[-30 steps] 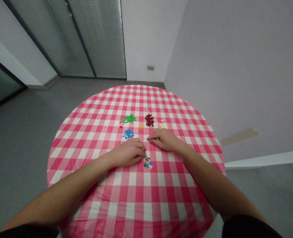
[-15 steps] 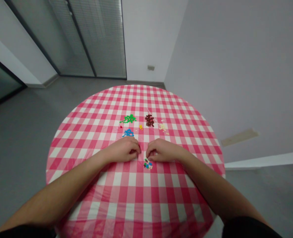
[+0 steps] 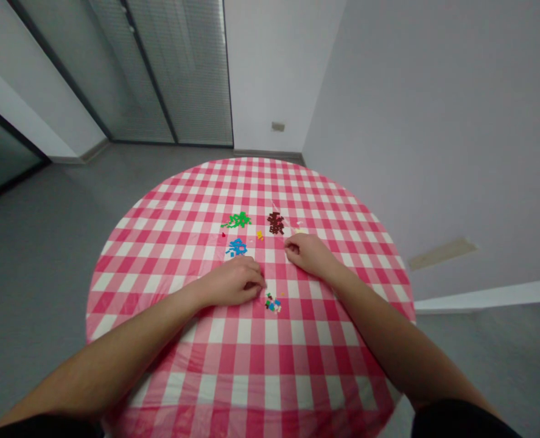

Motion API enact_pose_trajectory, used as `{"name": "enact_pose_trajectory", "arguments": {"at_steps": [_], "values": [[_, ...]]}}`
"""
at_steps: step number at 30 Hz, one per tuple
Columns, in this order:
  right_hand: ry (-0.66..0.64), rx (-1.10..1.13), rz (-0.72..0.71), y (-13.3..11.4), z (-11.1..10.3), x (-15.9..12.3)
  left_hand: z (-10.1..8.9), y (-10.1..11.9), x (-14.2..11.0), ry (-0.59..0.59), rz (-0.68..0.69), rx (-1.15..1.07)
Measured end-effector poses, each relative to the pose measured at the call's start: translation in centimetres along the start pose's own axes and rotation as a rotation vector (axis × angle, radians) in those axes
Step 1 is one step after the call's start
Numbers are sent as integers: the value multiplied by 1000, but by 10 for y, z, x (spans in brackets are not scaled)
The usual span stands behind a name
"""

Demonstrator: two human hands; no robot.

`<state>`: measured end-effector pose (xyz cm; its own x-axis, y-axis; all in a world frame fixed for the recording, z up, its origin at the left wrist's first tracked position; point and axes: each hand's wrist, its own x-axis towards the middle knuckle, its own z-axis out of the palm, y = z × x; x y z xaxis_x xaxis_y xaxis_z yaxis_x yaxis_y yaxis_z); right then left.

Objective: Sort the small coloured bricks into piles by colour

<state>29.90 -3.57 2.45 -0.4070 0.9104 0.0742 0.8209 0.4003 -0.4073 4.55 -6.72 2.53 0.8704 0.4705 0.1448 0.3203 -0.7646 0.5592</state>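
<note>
My left hand [image 3: 233,281] rests on the round table with its fingers curled in, just left of a small mixed-colour pile of tiny pieces [image 3: 273,302]. My right hand [image 3: 307,251] lies farther out with its fingers pinched together, close to a pale cream pile [image 3: 301,230] that it partly hides. What either hand holds is too small to make out. Sorted piles lie beyond: green [image 3: 237,220], dark brown [image 3: 276,222], blue [image 3: 236,247], and a few yellow [image 3: 260,235] and red [image 3: 223,235] bits.
The table wears a red-and-white checked cloth [image 3: 251,377]. Grey floor surrounds it, with a white wall on the right and glass doors with blinds [image 3: 178,67] at the back left.
My right hand moved away from the mixed pile, forward and right toward the cream pile. My left hand shifted slightly nearer to me.
</note>
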Motion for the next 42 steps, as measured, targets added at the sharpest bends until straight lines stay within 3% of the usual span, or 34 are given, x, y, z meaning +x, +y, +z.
{"name": "enact_pose_trajectory", "arguments": {"at_steps": [4,11,17,21,29,34,38,42], "values": [[8,-69,-60,2,7,6,9,4,2,1,51,-11],[45,-138,42,-2,19,14,13,7,6,-13,38,-29],[52,-219,61,-6,9,7,12,7,6,-10,46,-52],[-9,-281,77,-8,0,-1,11,5,6,-14,23,-59],[-80,-334,93,-16,2,2,12,4,6,8,0,-32],[-57,-329,83,-14,7,3,8,4,6,113,-57,5],[64,-172,4,-16,9,1,5,2,5,282,-99,-19],[67,276,-158,-22,10,-5,4,-1,5,406,-157,-36]]}}
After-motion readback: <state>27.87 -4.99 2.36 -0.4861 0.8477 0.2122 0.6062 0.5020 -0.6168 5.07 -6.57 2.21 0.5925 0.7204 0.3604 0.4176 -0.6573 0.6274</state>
